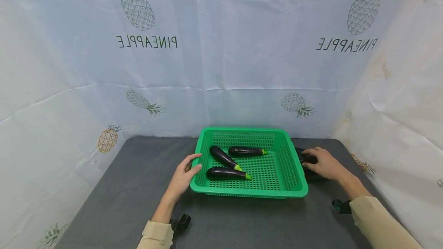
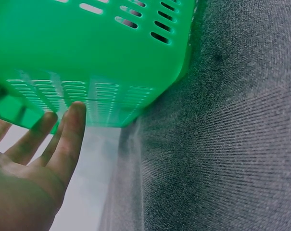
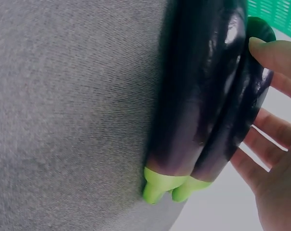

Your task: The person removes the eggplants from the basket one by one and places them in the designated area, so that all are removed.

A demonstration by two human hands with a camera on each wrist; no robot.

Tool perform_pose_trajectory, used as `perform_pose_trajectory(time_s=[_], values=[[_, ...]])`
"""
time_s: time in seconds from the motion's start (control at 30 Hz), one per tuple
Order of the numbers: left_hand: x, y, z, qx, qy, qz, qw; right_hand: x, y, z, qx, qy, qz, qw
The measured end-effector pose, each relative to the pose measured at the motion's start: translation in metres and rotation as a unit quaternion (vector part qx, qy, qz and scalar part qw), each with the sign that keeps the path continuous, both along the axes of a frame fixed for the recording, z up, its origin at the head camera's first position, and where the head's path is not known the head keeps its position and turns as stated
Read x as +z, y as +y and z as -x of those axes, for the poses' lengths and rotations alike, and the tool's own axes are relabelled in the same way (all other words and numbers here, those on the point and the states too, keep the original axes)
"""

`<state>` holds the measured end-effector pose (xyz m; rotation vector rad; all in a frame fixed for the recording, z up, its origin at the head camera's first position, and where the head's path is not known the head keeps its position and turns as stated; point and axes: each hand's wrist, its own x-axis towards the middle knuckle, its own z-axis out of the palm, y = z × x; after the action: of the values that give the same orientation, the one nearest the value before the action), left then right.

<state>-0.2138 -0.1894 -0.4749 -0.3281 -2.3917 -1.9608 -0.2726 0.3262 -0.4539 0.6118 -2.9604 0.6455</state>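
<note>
A green basket [image 1: 242,193] stands on the dark grey tabletop with three eggplants inside: one at the back [image 1: 245,151], one slanting [image 1: 223,156] and one in front [image 1: 226,174]. At its left rim is my left hand [image 1: 182,174], thumb and fingers spread; the left wrist view shows these fingers fairly straight beside the basket's outer wall [image 2: 111,62]. Right of the basket, my right hand [image 1: 324,163] holds an eggplant [image 3: 239,118], thumb on one side and fingers along the other. A second eggplant [image 3: 198,91] lies directly against it, green stem ends together.
Behind the table hangs a pale curtain [image 1: 242,60] printed with pineapples, which also runs along both sides. The grey tabletop [image 1: 145,180] extends left of the basket and in front of it. Each wrist wears a black camera, such as the left one [image 1: 180,223].
</note>
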Motion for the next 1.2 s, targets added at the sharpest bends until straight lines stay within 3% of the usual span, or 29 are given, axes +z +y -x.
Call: perform_pose_trajectory(time_s=[0.37, 0.63, 0.9, 1.2], values=[[0.0, 0.0, -0.001, 0.004, -0.006, 0.0, 1.0, -0.01, 0.001, 0.004, 0.0, -0.016, 0.003, 1.0], [0.001, 0.001, -0.001, 0.002, -0.005, 0.002, 1.0, -0.009, 0.001, 0.003, -0.005, -0.022, 0.011, 1.0], [0.001, 0.0, 0.0, -0.003, -0.007, -0.002, 1.0, 0.006, 0.001, 0.0, -0.01, -0.018, 0.038, 0.999], [0.0, 0.0, 0.0, -0.002, -0.003, 0.002, 1.0, 0.036, -0.004, -0.007, -0.014, -0.007, 0.051, 0.999]])
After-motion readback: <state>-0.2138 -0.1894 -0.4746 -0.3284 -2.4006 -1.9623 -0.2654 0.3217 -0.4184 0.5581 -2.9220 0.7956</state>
